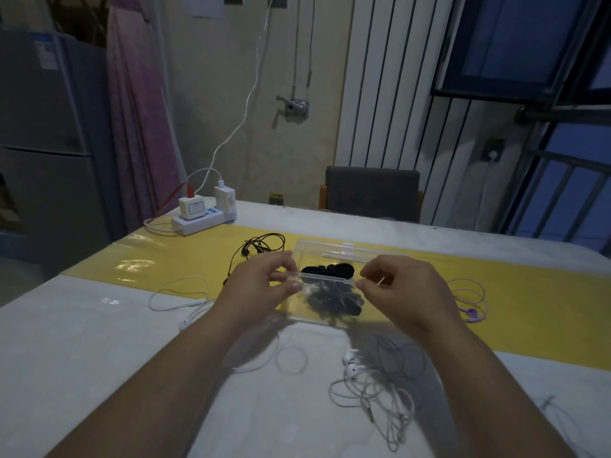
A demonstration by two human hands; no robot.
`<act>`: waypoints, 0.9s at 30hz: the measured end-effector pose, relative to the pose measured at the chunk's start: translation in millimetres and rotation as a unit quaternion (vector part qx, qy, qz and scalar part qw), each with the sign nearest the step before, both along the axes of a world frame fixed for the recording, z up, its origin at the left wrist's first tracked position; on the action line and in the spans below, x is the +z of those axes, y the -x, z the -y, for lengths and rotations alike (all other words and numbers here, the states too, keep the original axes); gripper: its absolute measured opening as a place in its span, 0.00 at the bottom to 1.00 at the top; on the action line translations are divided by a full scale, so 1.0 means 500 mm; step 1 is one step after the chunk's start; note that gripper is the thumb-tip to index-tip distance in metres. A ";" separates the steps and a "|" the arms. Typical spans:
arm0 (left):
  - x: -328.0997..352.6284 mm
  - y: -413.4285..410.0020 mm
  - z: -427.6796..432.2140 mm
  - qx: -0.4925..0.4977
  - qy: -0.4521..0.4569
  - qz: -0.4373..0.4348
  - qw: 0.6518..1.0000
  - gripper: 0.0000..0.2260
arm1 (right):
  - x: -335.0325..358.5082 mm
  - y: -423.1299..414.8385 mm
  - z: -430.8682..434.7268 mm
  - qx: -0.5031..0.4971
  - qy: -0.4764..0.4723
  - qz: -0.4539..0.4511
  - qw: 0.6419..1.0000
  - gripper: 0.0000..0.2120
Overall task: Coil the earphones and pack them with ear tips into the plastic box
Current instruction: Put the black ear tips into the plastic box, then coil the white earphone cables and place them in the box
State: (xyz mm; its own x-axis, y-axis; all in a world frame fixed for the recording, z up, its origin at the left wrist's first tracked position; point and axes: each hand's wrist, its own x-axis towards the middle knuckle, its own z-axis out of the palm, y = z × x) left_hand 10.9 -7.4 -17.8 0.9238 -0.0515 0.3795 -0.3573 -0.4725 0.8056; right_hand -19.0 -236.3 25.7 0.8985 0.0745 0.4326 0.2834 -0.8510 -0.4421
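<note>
A clear plastic box (330,251) sits on the yellow strip of the table, with black items, likely coiled earphones, showing inside it. In front of the box I hold up a small clear bag (327,294) with black ear tips inside. My left hand (264,285) pinches the bag's top left corner and my right hand (400,289) pinches its top right corner. Black earphones (261,247) lie loose behind my left hand. White earphones (178,299) lie to the left, a tangled white pair (373,388) lies near me, and a purple pair (471,307) lies to the right.
A white power strip (201,218) with chargers and cables stands at the table's far left corner. A grey chair (372,193) is behind the far edge. More thin white cable (558,414) lies at the near right. The table edge runs diagonally at the left.
</note>
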 end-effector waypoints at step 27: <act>0.045 0.053 0.138 -0.230 -0.403 -0.091 0.881 0.10 | -0.003 0.009 -0.007 0.143 -0.113 0.160 0.970 0.09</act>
State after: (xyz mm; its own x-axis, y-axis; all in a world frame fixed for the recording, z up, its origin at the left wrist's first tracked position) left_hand -15.5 -76.2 4.9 0.7770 -0.6209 -0.1036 -0.5592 -0.7565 0.3391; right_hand -23.3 -232.8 24.4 0.6720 0.1713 0.7205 0.6473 -0.6084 -0.4591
